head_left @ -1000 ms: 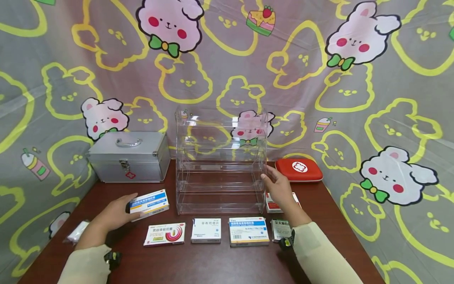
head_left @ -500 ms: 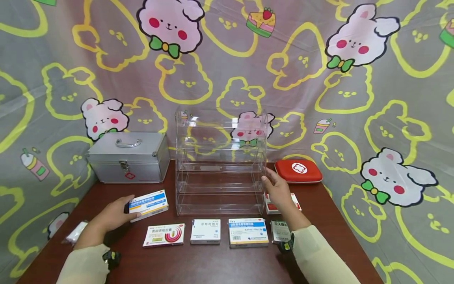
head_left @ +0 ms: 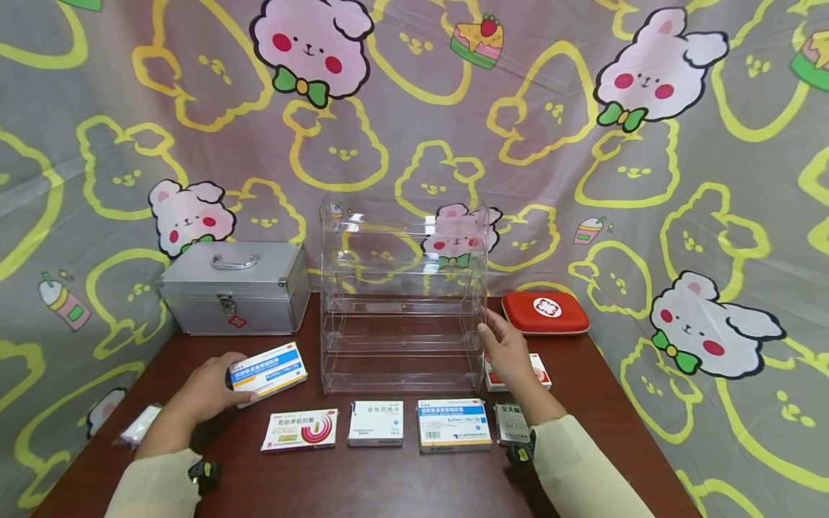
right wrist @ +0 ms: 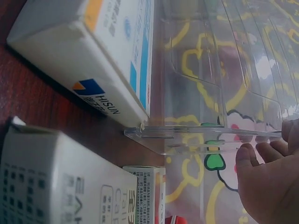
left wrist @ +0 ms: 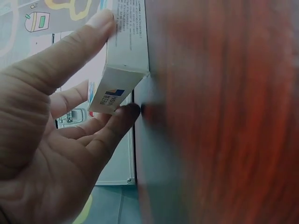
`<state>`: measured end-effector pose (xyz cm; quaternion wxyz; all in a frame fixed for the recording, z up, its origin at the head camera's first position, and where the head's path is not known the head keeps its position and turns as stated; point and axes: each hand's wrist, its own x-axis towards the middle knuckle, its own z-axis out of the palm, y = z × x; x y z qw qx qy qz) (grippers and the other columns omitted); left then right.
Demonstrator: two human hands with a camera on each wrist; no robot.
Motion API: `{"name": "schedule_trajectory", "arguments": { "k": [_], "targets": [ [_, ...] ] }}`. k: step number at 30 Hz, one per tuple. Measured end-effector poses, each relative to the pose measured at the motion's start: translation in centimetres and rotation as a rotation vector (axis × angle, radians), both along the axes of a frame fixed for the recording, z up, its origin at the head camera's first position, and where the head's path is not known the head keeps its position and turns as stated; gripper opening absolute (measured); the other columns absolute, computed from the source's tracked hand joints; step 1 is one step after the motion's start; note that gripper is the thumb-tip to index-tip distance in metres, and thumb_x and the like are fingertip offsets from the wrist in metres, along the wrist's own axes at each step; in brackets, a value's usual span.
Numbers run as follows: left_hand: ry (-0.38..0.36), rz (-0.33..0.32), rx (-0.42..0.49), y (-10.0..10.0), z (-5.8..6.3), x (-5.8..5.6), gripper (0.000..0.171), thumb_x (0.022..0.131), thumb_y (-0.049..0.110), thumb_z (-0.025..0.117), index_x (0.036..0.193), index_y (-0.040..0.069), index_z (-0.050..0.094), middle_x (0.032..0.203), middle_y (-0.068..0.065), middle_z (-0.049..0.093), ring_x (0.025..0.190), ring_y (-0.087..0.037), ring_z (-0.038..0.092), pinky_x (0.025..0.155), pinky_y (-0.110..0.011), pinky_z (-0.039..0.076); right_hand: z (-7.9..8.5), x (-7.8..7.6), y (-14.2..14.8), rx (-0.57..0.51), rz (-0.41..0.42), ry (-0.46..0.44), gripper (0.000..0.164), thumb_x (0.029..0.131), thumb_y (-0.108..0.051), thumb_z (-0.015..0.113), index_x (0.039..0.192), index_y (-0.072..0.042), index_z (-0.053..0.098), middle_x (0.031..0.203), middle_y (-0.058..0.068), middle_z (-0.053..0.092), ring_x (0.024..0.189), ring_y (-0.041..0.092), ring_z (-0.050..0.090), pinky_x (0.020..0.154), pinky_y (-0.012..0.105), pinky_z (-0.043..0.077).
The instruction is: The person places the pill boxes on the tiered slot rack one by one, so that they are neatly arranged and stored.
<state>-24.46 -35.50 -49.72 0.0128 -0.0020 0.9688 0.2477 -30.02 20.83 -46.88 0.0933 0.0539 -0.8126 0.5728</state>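
My left hand (head_left: 210,385) pinches a white, blue and orange medicine box (head_left: 268,372) between thumb and fingers. In the left wrist view the box (left wrist: 128,42) is tilted just off the tabletop, its thumb on one face and fingers on the other. A clear, tiered acrylic display rack (head_left: 403,381) stands upright at the middle of the table. My right hand (head_left: 508,349) holds the rack's right side panel at its front edge. In the right wrist view, the thumb and fingers of that hand (right wrist: 271,172) lie on either side of the panel (right wrist: 201,133).
In front of the rack lie several medicine boxes, including a matching blue-and-white box (head_left: 453,424). A red-and-white box (head_left: 540,370) lies partly behind the right forearm. At the back stand a silver case (head_left: 239,309) and a red zip case (head_left: 570,316). A white packet (head_left: 139,424) lies far left.
My left hand has tilted its medicine box a little more and shifted it slightly left. The right hand stays at the rack's side, almost unmoved. The rack has not visibly moved.
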Motion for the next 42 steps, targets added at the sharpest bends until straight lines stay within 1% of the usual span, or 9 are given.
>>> {"name": "schedule_trajectory", "arguments": {
  "k": [7,14,18,24,30,33,36,39,42],
  "targets": [
    [0.043,0.006,0.010,-0.3,0.1,0.4,0.096,0.078,0.035,0.100,0.149,-0.009,0.050,0.137,-0.038,0.062,0.112,-0.047,0.064,0.099,-0.067,0.054,0.3,0.3,-0.1,0.000,0.001,0.005,0.050,0.112,-0.019,0.063,0.161,-0.010,0.056,0.160,0.012,0.060,0.144,0.030,0.061,0.117,0.051,0.057],
    [0.038,0.048,0.084,-0.7,0.3,0.5,0.074,0.090,0.017,0.090,0.146,-0.012,0.052,0.125,-0.034,0.070,0.105,-0.037,0.070,0.087,-0.053,0.062,0.3,0.3,-0.1,-0.028,-0.008,0.005,0.048,0.112,-0.018,0.063,0.159,-0.010,0.057,0.160,0.011,0.060,0.145,0.027,0.059,0.121,0.049,0.053],
    [0.051,0.045,0.063,-0.9,0.5,0.7,0.065,0.095,0.016,0.083,0.145,-0.014,0.054,0.122,-0.034,0.071,0.105,-0.040,0.070,0.089,-0.059,0.061,0.3,0.3,-0.2,-0.036,-0.012,0.000,0.048,0.112,-0.017,0.063,0.159,-0.010,0.057,0.160,0.011,0.060,0.147,0.028,0.058,0.122,0.050,0.051],
    [0.134,0.018,0.071,-1.2,0.7,1.1,0.046,0.099,0.011,0.076,0.138,-0.009,0.062,0.119,-0.033,0.073,0.108,-0.047,0.070,0.090,-0.064,0.059,0.2,0.3,-0.1,-0.047,-0.006,-0.031,0.050,0.112,-0.018,0.062,0.161,-0.011,0.055,0.162,0.011,0.058,0.150,0.030,0.055,0.123,0.050,0.049],
    [0.145,0.042,0.100,-1.5,1.1,1.4,0.042,0.102,0.008,0.071,0.141,-0.007,0.061,0.130,-0.037,0.068,0.116,-0.054,0.067,0.094,-0.069,0.057,0.1,0.2,-0.1,-0.053,-0.006,-0.026,0.050,0.113,-0.018,0.061,0.161,-0.010,0.055,0.163,0.011,0.057,0.152,0.031,0.053,0.126,0.050,0.046],
    [0.171,0.079,0.116,-1.6,1.5,1.6,0.043,0.103,0.008,0.070,0.143,-0.006,0.061,0.129,-0.036,0.068,0.114,-0.053,0.068,0.088,-0.060,0.060,0.1,0.2,-0.1,-0.064,-0.002,-0.019,0.049,0.113,-0.017,0.061,0.161,-0.008,0.055,0.163,0.012,0.057,0.152,0.030,0.053,0.127,0.050,0.045],
    [0.203,0.138,0.181,-1.3,2.4,1.9,0.044,0.105,0.008,0.068,0.146,-0.006,0.059,0.130,-0.037,0.068,0.113,-0.050,0.068,0.078,-0.036,0.060,0.0,0.2,-0.2,-0.074,-0.001,-0.023,0.049,0.113,-0.017,0.062,0.160,-0.009,0.055,0.162,0.012,0.058,0.151,0.030,0.054,0.127,0.051,0.046],
    [0.226,0.207,0.299,-0.7,3.7,2.2,0.048,0.109,0.011,0.065,0.153,-0.006,0.055,0.139,-0.037,0.064,0.120,-0.047,0.066,0.069,-0.011,0.052,0.0,0.2,-0.2,-0.073,-0.011,-0.034,0.049,0.112,-0.017,0.062,0.160,-0.010,0.057,0.161,0.012,0.059,0.150,0.029,0.055,0.127,0.051,0.046],
    [0.241,0.255,0.454,0.1,5.1,2.3,0.052,0.113,0.017,0.060,0.160,-0.002,0.049,0.150,-0.032,0.058,0.124,-0.034,0.065,0.072,0.000,0.050,0.0,0.3,-0.3,-0.076,-0.011,-0.030,0.048,0.112,-0.017,0.062,0.160,-0.010,0.057,0.161,0.012,0.059,0.150,0.030,0.055,0.126,0.052,0.047]
  ]
}}
